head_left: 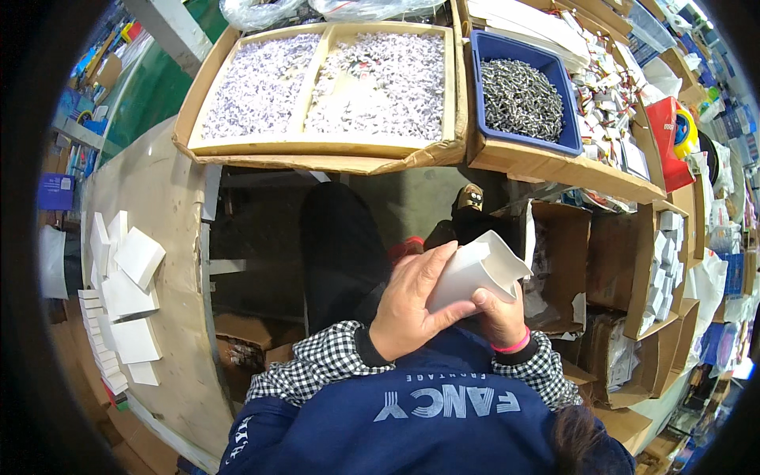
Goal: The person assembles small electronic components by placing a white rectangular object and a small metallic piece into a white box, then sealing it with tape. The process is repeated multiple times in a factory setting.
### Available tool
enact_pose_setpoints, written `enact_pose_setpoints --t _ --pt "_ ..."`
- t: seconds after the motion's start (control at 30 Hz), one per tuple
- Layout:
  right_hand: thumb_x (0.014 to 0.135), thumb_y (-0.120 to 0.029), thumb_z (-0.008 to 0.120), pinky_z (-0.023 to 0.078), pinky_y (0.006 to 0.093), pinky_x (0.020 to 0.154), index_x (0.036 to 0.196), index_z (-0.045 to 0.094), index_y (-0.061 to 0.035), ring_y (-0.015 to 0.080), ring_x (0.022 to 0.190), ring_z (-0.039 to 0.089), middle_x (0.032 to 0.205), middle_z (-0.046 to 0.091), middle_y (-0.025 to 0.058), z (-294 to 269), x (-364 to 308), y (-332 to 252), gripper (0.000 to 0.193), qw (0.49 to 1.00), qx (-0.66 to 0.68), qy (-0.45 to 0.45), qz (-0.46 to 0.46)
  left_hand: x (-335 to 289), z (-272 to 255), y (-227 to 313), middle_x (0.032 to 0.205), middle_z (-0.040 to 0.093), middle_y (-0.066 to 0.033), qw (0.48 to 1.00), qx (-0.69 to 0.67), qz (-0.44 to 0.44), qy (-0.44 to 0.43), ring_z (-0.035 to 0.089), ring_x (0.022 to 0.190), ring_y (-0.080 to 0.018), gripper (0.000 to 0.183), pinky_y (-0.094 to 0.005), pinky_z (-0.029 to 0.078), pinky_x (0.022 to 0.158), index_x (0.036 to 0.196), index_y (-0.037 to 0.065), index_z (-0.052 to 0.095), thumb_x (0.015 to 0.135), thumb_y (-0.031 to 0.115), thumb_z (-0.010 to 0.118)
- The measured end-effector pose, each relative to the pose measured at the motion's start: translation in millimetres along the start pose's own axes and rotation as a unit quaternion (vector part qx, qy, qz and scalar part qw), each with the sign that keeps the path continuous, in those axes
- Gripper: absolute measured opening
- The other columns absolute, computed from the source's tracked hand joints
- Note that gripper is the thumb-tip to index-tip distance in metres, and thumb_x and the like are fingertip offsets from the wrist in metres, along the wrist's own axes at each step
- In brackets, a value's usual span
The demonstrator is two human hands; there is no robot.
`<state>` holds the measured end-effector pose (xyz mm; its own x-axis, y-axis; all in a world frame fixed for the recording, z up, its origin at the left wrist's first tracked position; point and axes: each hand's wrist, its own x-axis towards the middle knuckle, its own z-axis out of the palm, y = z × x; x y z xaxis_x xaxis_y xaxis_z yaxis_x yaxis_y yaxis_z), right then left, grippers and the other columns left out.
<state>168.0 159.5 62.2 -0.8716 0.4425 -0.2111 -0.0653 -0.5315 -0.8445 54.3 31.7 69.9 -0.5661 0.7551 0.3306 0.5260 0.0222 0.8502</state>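
Both my hands hold a small white cardboard box (473, 279) above my lap. Its far right end gapes, with flaps standing out. My left hand (408, 299) is wrapped along the box's left side, the thumb lying along the near edge. The right hand (500, 318), with a pink band at its wrist, grips the box from the near right, its thumb on the front face. Fingers behind the box are hidden. Whether anything is inside the box cannot be made out.
Ahead is a two-part wooden tray (380, 142) of small white pieces. Beside it stands a blue bin (571, 131) of small metal parts. White boxes (136, 340) lie on the left table (178, 277). A cardboard carton (566, 245) and a carton of grey-white boxes (665, 269) are at right.
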Motion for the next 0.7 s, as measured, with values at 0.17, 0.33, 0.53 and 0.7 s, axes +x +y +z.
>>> enact_pose_setpoints --t 0.17,0.33,0.53,0.7 --pt "0.078 -0.017 0.075 0.045 0.0306 0.091 0.124 0.051 0.0036 0.0177 0.104 0.057 0.114 0.061 0.0101 -3.2 0.6 9.4 0.056 0.999 -0.023 0.023 -0.024 1.0 3.5 3.4 0.113 0.064 -0.0168 0.992 -0.095 -0.075 0.047 0.065 0.096 -0.0265 0.047 -0.0325 0.052 0.082 0.126 0.003 0.055 0.083 0.016 0.07" --pt "0.076 -0.019 0.077 0.046 0.03 0.089 0.122 0.05 0.0028 0.0176 0.102 0.058 0.112 0.061 0.0098 -0.6 -1.2 12.0 0.057 0.998 -0.027 0.037 -0.031 -3.8 5.3 7.6 0.109 0.067 -0.0142 0.958 -0.225 -0.173 0.047 0.066 0.094 -0.0186 0.042 -0.0278 0.051 0.081 0.12 0.002 0.06 0.081 0.011 0.072" --pt "0.076 -0.021 0.078 0.046 0.0294 0.088 0.12 0.048 -0.0006 0.0166 0.101 0.055 0.113 0.054 0.0088 7.3 4.3 15.2 0.057 0.984 -0.099 0.052 -0.138 -7.5 10.2 6.7 0.107 0.068 -0.011 0.944 -0.283 -0.154 0.068 0.064 0.093 -0.013 0.039 -0.0254 0.051 0.082 0.119 0.002 0.061 0.082 0.007 0.072" --pt "0.077 -0.028 0.077 0.044 0.0293 0.088 0.121 0.045 -0.0017 0.017 0.102 0.053 0.115 0.051 0.0088 17.2 0.9 16.3 0.06 0.974 -0.075 0.079 -0.199 -9.8 10.2 3.4 0.11 0.066 -0.0061 0.859 -0.449 -0.232 0.082 0.06 0.096 -0.0109 0.039 -0.0238 0.049 0.086 0.12 0.001 0.06 0.083 0.006 0.07"
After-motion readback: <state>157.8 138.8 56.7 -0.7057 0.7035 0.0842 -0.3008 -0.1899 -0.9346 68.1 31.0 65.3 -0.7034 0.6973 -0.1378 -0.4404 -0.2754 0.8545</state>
